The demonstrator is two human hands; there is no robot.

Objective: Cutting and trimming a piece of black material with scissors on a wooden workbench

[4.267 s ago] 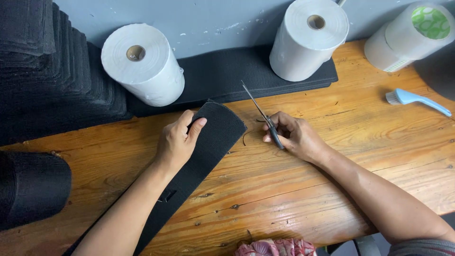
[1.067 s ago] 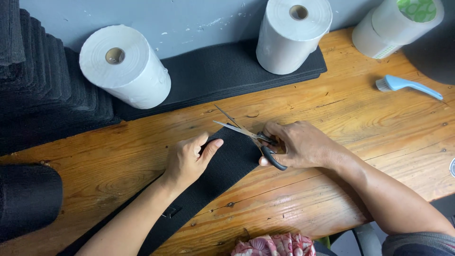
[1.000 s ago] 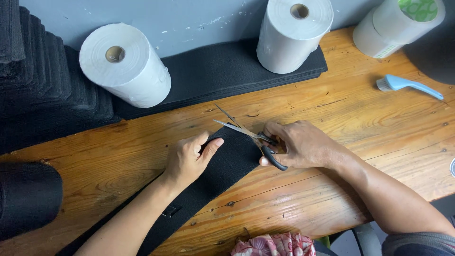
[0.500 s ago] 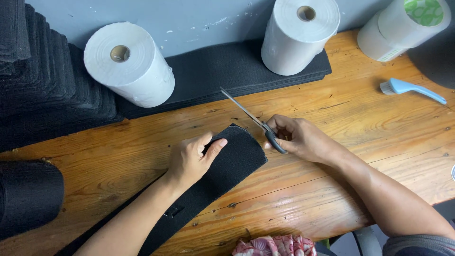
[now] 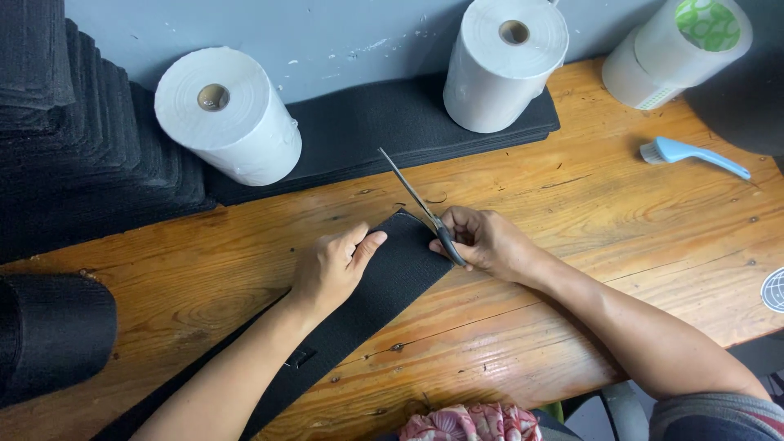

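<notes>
Flanking white rolls [image 5: 231, 116], blue brush [image 5: 692, 153]

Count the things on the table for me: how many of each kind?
White paper rolls: 3
Black strip under the left hand: 1
Scissors in the right hand: 1
Blue brush: 1
Black fabric roll: 1
Total: 7

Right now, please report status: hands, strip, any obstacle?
Left hand flat on black strip. Right hand holds scissors, blades closed, at strip's end. Nothing in the way.
</notes>
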